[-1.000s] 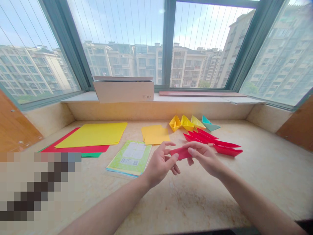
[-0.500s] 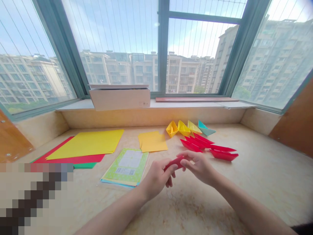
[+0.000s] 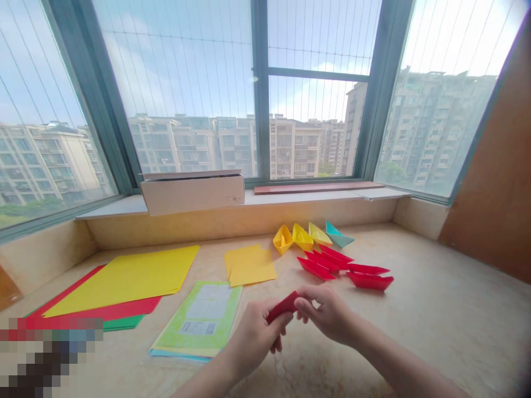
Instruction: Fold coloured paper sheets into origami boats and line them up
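Observation:
A small folded piece of red paper (image 3: 284,307) is held up between both hands above the stone sill. My left hand (image 3: 259,331) grips its left end, thumb on top and fingers curled below. At its right end, my right hand (image 3: 326,312) pinches the paper between thumb and fingers. Just beyond my hands lie several red paper boats (image 3: 370,281). Behind those stand yellow paper boats (image 3: 302,237) and a teal paper boat (image 3: 340,236).
Left of the boats lies a stack of orange-yellow square paper (image 3: 251,266). A green-covered paper packet (image 3: 199,318) is near my left forearm. Large yellow sheets (image 3: 124,279) rest on red and green ones at far left. A white box (image 3: 193,193) sits on the ledge beneath the window.
My view has tilted up, so the scene sits lower in the picture. Both hands keep hold of the red paper, which now slants up more to the right.

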`<move>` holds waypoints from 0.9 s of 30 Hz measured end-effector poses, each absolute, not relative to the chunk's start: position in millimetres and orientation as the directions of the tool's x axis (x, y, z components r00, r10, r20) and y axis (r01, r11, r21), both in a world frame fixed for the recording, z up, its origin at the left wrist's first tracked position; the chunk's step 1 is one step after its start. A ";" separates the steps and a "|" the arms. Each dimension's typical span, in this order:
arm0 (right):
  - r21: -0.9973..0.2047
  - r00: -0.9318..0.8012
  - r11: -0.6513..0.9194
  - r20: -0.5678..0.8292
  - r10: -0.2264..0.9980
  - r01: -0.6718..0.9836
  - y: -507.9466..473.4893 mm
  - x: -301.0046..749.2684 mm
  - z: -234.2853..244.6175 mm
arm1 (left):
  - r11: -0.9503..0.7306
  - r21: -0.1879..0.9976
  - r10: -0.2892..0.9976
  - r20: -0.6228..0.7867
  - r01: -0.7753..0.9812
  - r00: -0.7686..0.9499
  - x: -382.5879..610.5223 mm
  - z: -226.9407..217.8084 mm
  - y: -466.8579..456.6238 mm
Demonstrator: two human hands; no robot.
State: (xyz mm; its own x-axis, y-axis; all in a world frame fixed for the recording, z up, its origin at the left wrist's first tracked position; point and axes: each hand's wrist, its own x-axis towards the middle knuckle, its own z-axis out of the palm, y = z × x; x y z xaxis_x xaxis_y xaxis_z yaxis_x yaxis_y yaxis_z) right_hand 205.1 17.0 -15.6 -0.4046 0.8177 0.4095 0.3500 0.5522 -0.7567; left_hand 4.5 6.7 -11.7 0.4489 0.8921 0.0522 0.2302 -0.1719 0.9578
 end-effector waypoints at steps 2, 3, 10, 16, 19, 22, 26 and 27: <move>-0.733 -0.420 0.561 0.403 0.813 0.383 17.7 205.2 -15.0 | -0.163 0.961 0.901 0.052 0.225 0.431 4.8 -12.4 8.1; -0.736 -0.426 0.555 0.391 0.816 0.388 18.7 205.2 -15.7 | -0.165 0.960 0.902 0.054 0.226 0.428 4.7 -12.7 8.8; -0.783 -0.415 0.511 0.359 0.836 0.354 26.2 203.4 -24.8 | -0.199 0.949 0.879 0.064 0.242 0.473 1.3 -16.6 14.2; -0.708 -0.423 0.555 0.382 0.822 0.437 22.6 201.2 -22.7 | -0.190 0.956 0.863 0.055 0.221 0.502 0.3 -13.4 14.1; -0.641 -0.439 0.576 0.383 0.812 0.506 21.8 202.3 -21.5 | -0.181 0.955 0.864 0.041 0.234 0.501 0.2 -9.7 12.8; -0.598 -0.507 0.611 0.361 0.783 0.518 22.2 204.9 -21.2 | -0.179 0.953 0.868 0.036 0.245 0.496 0.1 -8.7 11.6; -0.606 -0.572 0.632 0.328 0.752 0.484 22.2 206.2 -21.8 | -0.179 0.947 0.866 0.024 0.266 0.500 0.7 -9.5 9.7; -0.614 -0.575 0.630 0.326 0.751 0.475 21.9 205.8 -21.9 | -0.179 0.945 0.867 0.020 0.274 0.498 0.8 -9.7 9.5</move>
State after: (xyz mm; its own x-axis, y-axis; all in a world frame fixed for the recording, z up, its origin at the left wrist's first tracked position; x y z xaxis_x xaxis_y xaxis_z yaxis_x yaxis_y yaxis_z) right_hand 205.8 21.9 -21.9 -0.5746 0.7506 0.3261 0.4749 0.6303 -0.6142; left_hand 0.8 9.5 -9.7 0.4981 0.8669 0.0198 0.2739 -0.1789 0.9450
